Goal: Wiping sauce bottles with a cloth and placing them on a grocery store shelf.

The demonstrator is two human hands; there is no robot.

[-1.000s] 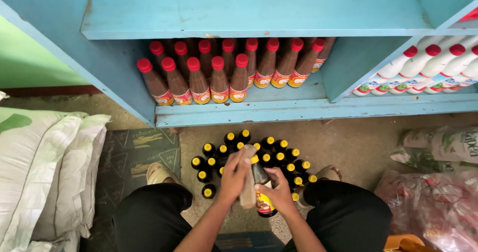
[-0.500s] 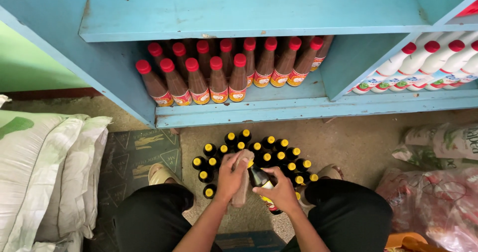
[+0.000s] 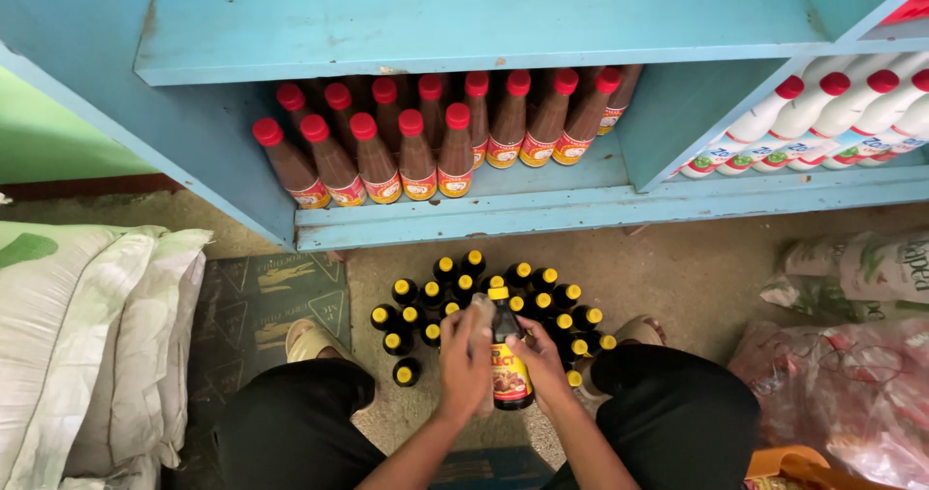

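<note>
Shelving of blue wood [image 3: 542,214] stands ahead of you, above yellow-capped bottles [image 3: 455,301] clustered on the floor. Your right hand [image 3: 542,359] clasps one dark bottle [image 3: 507,355] upright, cap toward the shelf, while your left hand [image 3: 466,364] presses a cloth [image 3: 481,318] against its side.

bottles [image 3: 464,296] crowd floor, shelf [image 3: 600,205] front open

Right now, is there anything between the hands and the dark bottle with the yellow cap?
Nothing visible. The right hand grips the dark bottle directly, and the left hand presses a cloth against its other side. The other yellow-capped bottles stand on the floor beyond it.
</note>
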